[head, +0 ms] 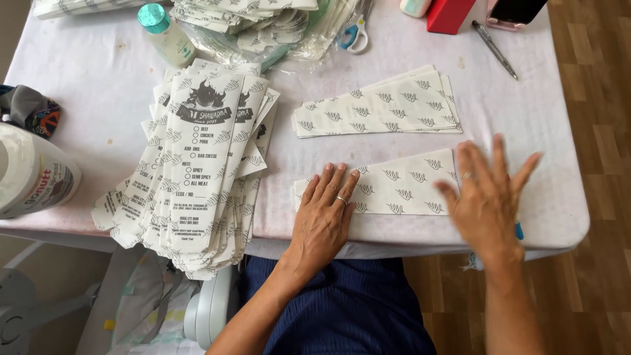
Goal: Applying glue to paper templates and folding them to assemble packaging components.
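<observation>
A long white paper bag (401,187) with a grey leaf pattern lies flat near the table's front edge. My left hand (323,213) presses palm-down on its left end, fingers together, a ring on one finger. My right hand (490,194) is spread flat over its right end, fingers apart and slightly blurred. Just behind it lies a small stack of the same patterned bags (378,105). To the left, a fanned pile of printed paper bags (197,164) hangs over the table's front edge.
The table has a white cloth (545,131). A teal-capped bottle (164,33), scissors (353,34), a pen (494,49), a red box (449,14) and more bags in plastic (263,26) sit at the back. A large white jar (29,174) stands at the left edge.
</observation>
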